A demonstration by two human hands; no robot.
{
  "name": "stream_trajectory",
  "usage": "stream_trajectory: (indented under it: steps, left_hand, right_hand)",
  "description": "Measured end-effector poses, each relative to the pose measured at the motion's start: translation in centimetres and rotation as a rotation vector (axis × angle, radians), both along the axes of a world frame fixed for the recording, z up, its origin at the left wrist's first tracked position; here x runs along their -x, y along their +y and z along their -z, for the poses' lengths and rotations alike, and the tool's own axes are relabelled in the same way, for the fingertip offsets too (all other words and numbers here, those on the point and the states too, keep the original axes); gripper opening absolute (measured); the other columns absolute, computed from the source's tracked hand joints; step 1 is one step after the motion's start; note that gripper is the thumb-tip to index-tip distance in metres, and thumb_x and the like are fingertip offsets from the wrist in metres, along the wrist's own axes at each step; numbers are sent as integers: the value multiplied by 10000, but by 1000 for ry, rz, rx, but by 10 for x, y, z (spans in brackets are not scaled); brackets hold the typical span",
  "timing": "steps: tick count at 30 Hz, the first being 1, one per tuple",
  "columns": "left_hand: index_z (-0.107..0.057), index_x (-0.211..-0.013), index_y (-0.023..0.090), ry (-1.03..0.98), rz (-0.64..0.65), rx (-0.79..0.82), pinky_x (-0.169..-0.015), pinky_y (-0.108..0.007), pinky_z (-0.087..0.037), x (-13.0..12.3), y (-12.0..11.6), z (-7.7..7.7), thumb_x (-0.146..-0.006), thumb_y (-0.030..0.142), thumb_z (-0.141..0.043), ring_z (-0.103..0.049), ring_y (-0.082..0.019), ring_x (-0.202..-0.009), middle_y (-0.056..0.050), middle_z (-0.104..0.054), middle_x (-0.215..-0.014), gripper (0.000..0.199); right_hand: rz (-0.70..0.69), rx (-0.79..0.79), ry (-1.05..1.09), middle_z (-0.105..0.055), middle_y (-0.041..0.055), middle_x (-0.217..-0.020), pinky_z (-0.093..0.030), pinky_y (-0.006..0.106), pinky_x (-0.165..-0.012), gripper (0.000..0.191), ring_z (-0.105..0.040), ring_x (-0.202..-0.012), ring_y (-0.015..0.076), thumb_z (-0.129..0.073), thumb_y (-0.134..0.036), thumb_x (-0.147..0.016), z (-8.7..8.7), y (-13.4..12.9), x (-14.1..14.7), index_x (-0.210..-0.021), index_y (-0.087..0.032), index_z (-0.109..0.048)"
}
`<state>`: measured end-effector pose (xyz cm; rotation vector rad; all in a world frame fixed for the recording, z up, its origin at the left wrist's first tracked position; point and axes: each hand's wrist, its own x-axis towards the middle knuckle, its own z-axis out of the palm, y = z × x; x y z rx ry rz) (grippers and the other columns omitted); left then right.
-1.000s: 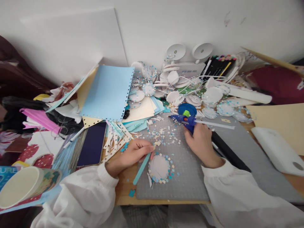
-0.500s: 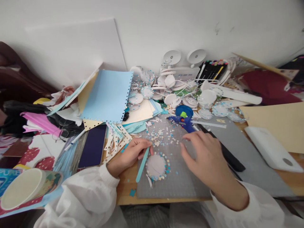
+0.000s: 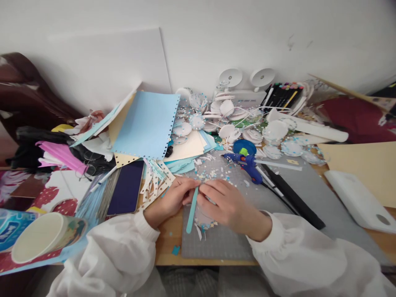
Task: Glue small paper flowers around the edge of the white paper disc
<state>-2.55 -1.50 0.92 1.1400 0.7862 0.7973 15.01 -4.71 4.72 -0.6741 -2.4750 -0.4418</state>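
My left hand is closed, its thumb and fingers pinching the upper end of a flat teal stick with a rounded lower end. My right hand meets it there, fingers bent together at the stick's tip; what they pinch is hidden. Beneath the right hand lies a round white disc edged with small blue and cream paper stars, partly covered. Loose paper stars are scattered on the grey cutting mat just beyond my fingers.
A blue glue gun lies behind my right hand, near a long black bar. A dark phone, punched paper strips and a paper cup are on the left. Decorated white discs crowd the back. A white device lies right.
My right hand has moved left from over the mat, its fingers closing beside my left fingertips. It now covers part of the disc. The left hand keeps the stick. The view has shifted slightly.
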Motion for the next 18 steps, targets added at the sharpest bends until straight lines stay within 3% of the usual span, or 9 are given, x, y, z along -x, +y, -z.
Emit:
stream_trajectory:
  steps: [5,9,12,15,16,18]
  left_hand:
    - [-379,-440,165,14,53,-22,-428,-229,-189,-1,-1,-3,-871,325,-520,-241,-54,-372,60,-319,-366,481]
    - [-345,-426,171,68,36,-46,-440,-230,-212,-2,-2,-3,-886,380,-497,-244,-54,-369,57,-311,-359,527]
    - [-446,-469,159,183,27,-151,-468,-235,-260,-1,-3,-7,-913,435,-460,-304,-72,-400,44,-354,-393,523]
    - [-665,-807,128,308,86,-378,-572,-247,-377,2,-3,-14,-895,443,-503,-492,-128,-584,-20,-571,-639,365]
    - [-663,-948,135,335,129,-474,-647,-266,-422,4,-2,-15,-862,448,-556,-544,-160,-704,-52,-622,-794,342]
    - [-586,-1121,161,376,217,-642,-808,-324,-456,6,-1,-15,-745,462,-694,-556,-225,-929,-92,-602,-1050,492]
  right_hand:
    - [29,-10,12,-648,76,-806,-498,343,-703,129,-581,-798,198,-522,-97,-903,1,1,3,-916,-133,-645]
    - [-43,-52,48,-679,89,-879,-518,356,-705,136,-599,-812,206,-508,-84,-905,4,6,-2,-921,-142,-630]
    - [-69,62,239,-684,102,-911,-542,353,-740,185,-624,-855,205,-501,-67,-899,10,11,-13,-1043,-139,-591]
    - [26,264,605,-681,67,-896,-553,357,-779,217,-645,-855,191,-568,-85,-866,18,15,-22,-1042,-211,-585]
    - [74,337,735,-677,58,-889,-555,357,-774,199,-649,-848,191,-593,-101,-855,21,15,-24,-1008,-228,-596]
    - [140,495,978,-658,52,-867,-562,343,-721,131,-653,-808,189,-619,-137,-847,27,15,-25,-934,-235,-614]
